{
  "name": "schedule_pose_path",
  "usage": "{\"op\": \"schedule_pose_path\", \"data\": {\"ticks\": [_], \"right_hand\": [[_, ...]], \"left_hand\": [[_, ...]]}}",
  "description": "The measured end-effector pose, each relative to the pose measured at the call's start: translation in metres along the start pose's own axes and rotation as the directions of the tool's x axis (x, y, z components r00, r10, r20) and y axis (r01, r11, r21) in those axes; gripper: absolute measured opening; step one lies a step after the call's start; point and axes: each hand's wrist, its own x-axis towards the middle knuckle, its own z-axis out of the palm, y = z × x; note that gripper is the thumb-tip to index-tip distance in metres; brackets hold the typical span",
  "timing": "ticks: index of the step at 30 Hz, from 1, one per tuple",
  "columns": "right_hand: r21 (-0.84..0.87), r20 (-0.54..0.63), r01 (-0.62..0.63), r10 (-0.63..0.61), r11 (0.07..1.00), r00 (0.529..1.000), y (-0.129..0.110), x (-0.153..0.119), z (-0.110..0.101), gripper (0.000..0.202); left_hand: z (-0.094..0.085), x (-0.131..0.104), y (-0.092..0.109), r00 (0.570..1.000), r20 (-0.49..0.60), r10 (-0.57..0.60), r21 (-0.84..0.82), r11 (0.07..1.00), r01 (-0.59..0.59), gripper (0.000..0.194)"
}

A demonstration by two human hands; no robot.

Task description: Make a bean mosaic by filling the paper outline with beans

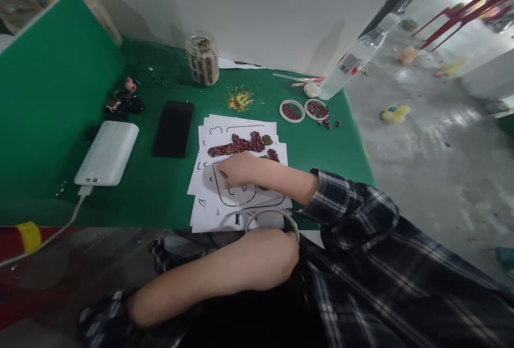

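Note:
My right hand hovers low over a stack of white paper with black line drawings, its fingers pinched together. Whatever sits between those fingertips is too small to make out. Dark red beans form a shape on the top sheet, with a small round patch of green beans at its end. More beans lie partly behind my right wrist. Close to my body, my left hand is closed on a round white lid at the paper's near edge. The lid's contents are hidden.
Two shallow white lids of beans stand at the right, loose beans beside them. Yellow grains are scattered near a glass jar. A plastic bottle, black phone and cabled white power bank surround the paper.

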Motion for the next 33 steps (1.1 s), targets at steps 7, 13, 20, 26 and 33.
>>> {"op": "schedule_pose_path", "data": {"ticks": [7, 13, 20, 26, 33], "right_hand": [[0.43, -0.385, 0.268, -0.093, 0.862, 0.918, 0.029, -0.037, 0.022, 0.015], [0.863, -0.279, 0.206, 0.096, 0.461, 0.955, 0.029, -0.091, 0.064, 0.029], [0.959, -0.278, 0.253, 0.237, 0.129, 0.931, 0.028, -0.11, 0.103, 0.016], [0.962, -0.251, 0.267, 0.207, -0.053, 0.946, 0.035, -0.106, 0.095, 0.017], [0.957, -0.289, 0.28, 0.208, 0.072, 0.934, 0.043, -0.097, 0.088, 0.017]], "left_hand": [[0.02, -0.026, -0.013, 0.988, -0.027, -0.155, -0.43, 0.894, 0.129, 0.029], [0.013, -0.045, -0.016, 0.941, -0.124, -0.315, -0.741, 0.66, 0.124, 0.023], [0.013, -0.031, -0.018, 0.952, -0.076, -0.297, -0.782, 0.609, 0.128, 0.023], [0.012, -0.025, -0.019, 0.958, -0.041, -0.285, -0.792, 0.593, 0.143, 0.022], [0.024, -0.024, -0.024, 0.941, 0.062, -0.331, -0.909, 0.37, 0.19, 0.023]]}}
